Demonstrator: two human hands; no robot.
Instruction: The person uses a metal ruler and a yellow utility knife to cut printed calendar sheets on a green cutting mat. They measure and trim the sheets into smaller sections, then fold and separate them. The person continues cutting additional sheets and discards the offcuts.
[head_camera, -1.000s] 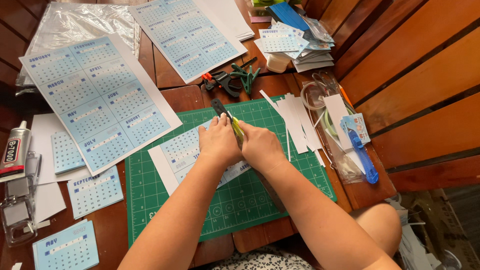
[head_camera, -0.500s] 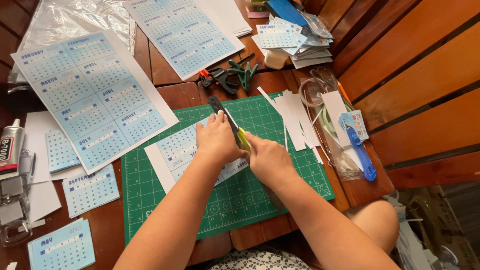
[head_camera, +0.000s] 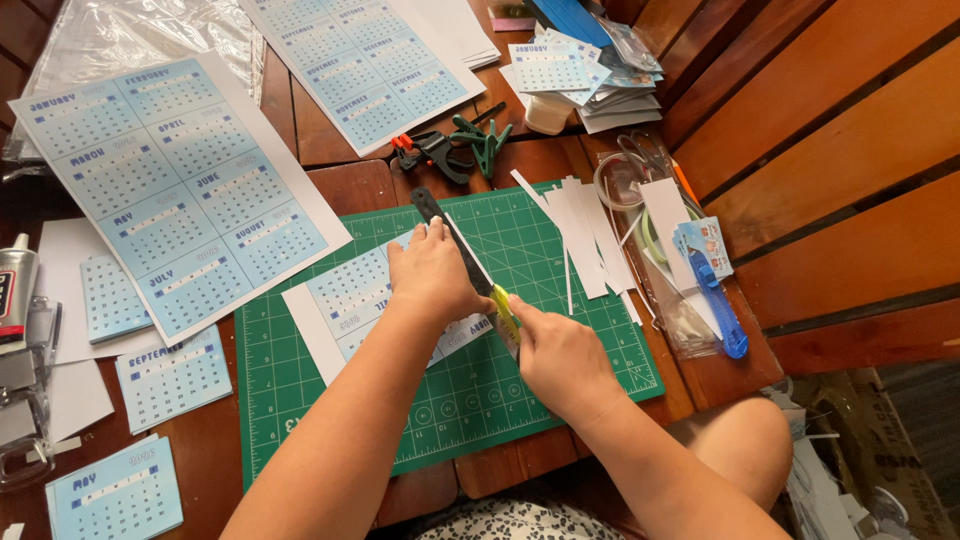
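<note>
Two hands are working on the green cutting mat (head_camera: 560, 395). The left hand (head_camera: 430, 275) is pressing flat on a dark ruler (head_camera: 440, 225), pinning a blue calendar sheet (head_camera: 350, 295) to the mat. The right hand (head_camera: 560, 350) is closing around a yellow craft knife (head_camera: 503, 305), its tip sitting against the ruler's edge, just beside the left fingers. If the ruler is slipping or the blade is riding up over it, the knife could nick those fingers or wander into the printed grid. A clear plastic bag (head_camera: 680, 310) near the mat's right edge is holding something I cannot make out.
</note>
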